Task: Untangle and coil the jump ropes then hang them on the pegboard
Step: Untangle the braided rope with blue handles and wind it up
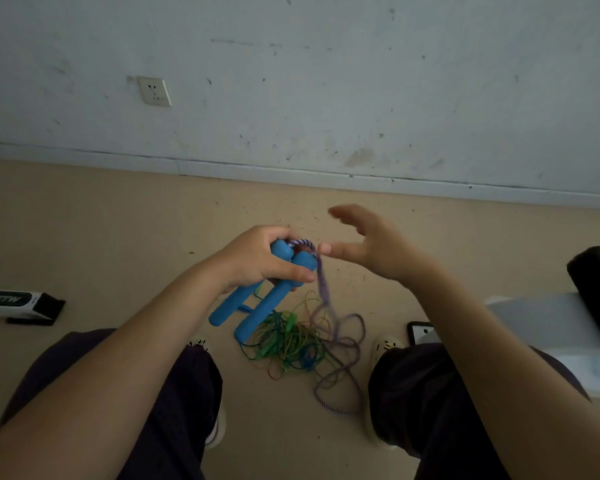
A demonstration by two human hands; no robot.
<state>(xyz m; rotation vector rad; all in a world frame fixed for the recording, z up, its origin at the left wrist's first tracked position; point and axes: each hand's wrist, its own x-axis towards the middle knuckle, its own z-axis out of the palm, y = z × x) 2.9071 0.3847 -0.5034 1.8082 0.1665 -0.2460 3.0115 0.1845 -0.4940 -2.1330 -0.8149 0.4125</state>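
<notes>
Above the floor, left hand [257,259] grips two blue handles [253,303]; right hand [371,244] hovers beside, fingers spread, grip released.

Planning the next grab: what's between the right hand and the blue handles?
Head view: only the purple rope, hanging from the handles held in the left hand, down to the floor pile. The right hand is open beside it.

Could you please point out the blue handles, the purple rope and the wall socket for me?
blue handles [257,315], head view, on the lower shaft of the nearer handle.
purple rope [357,348], head view, on a loop lying on the floor.
wall socket [154,91], head view, on the middle of its faceplate.
</notes>
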